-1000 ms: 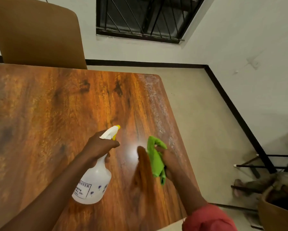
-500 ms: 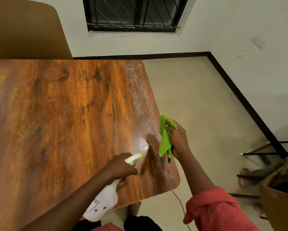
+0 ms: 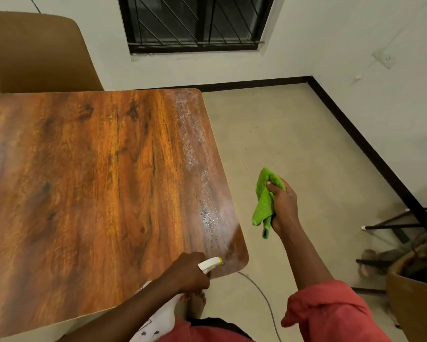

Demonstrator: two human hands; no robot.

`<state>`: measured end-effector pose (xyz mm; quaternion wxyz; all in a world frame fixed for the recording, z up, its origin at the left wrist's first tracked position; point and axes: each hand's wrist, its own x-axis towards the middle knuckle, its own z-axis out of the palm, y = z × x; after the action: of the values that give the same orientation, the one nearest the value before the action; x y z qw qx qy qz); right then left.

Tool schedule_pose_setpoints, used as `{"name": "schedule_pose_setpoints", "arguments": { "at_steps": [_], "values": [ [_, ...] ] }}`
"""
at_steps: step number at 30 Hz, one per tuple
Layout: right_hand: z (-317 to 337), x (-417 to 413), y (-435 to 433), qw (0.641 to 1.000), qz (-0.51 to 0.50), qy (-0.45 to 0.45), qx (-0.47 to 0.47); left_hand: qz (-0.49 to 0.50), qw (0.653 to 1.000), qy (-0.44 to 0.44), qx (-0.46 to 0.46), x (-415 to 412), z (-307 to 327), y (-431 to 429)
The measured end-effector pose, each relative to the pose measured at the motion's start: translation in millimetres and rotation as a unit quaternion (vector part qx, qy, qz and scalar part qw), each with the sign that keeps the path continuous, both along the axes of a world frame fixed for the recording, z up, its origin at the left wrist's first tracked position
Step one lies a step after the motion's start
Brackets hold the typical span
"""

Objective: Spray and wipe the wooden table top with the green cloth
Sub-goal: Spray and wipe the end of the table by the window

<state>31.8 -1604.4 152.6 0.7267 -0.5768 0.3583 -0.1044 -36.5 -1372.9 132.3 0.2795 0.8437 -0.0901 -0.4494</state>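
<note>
We see a glossy wooden table top [image 3: 84, 193] with reddish-brown grain and rounded corners. A band of pale spray droplets [image 3: 195, 154] runs along its right edge, from the far right corner to the near right corner. The rest of the surface looks dry, though glare makes that hard to confirm.

The fluffy bright green cloth [image 3: 265, 201] is not on the table. It hangs in the air just beyond the right edge, bunched in the right hand [image 3: 285, 206], whose fingers and thumb curl round it.

At the near right corner the left hand [image 3: 190, 272] grips the neck of a translucent white plastic spray bottle [image 3: 163, 314]. Its white trigger head with a yellow tip [image 3: 211, 262] points along the right edge, and a faint fan of mist spreads ahead of it. The bottle's body dips below the near edge.

On the beige floor beneath that corner are a bare foot [image 3: 195, 302] and a pale cable [image 3: 264, 297]. A brown chair back [image 3: 34, 53] stands behind the far edge.

We judge the main risk to be overspray. With the nozzle aimed so close to the right edge, mist could carry past it and wet the floor near the foot and the cable, which could make a slip. Droplets left sitting could run off the edge before the cloth reaches them. The low bottle could also knock against the near edge.
</note>
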Motion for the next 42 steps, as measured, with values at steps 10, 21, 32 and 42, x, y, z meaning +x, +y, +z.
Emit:
{"name": "schedule_pose_setpoints", "arguments": {
  "at_steps": [10,21,32,42],
  "values": [
    [-11,-19,-3,1.000,0.004,0.009,0.026,0.149,0.984,-0.091,-0.040,34,5,-9],
    [-19,-25,6,0.999,0.036,0.018,0.021,0.225,0.963,-0.128,-0.077,71,17,-12],
    [-52,-72,41,0.928,0.208,0.036,-0.308,0.270,0.942,-0.153,-0.126,79,23,0],
    [-118,-111,93,0.791,0.313,0.090,-0.518,0.340,0.921,-0.131,-0.138,67,28,35]
  ]
}}
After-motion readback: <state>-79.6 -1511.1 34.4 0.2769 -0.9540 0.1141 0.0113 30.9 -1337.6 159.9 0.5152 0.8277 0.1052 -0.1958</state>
